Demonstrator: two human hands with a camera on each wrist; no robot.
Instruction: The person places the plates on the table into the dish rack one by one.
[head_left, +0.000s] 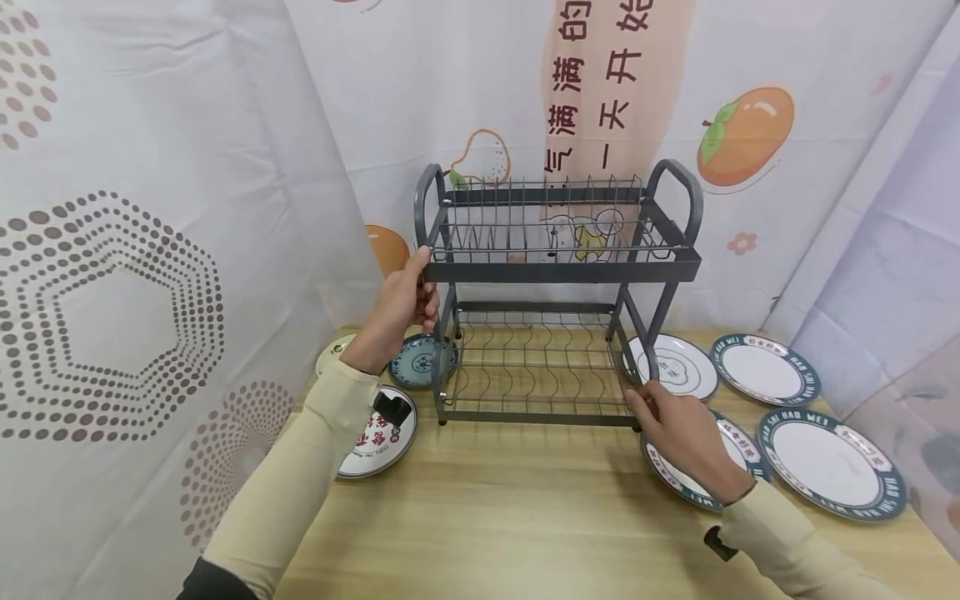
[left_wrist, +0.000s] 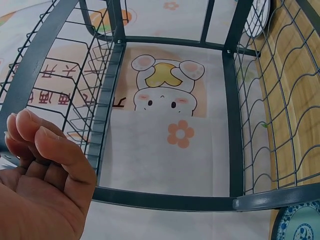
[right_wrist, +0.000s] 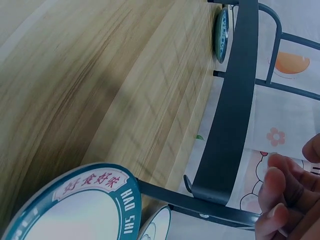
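Note:
A dark grey two-tier dish rack with wire shelves stands on the wooden table. My left hand is at the front left corner of its upper tier, thumb on the corner and fingers curled below. The left wrist view shows these fingers bent in front of the upper frame. At the lower right front corner my right hand holds the frame between thumb and fingers. In the right wrist view the curled fingers overlap the end of the lower bar. Both wire shelves hold no dishes.
Left of the rack lie a blue patterned plate and a white plate with red characters. On the right are several plates, including a green-rimmed plate and a white plate. A printed curtain hangs close behind.

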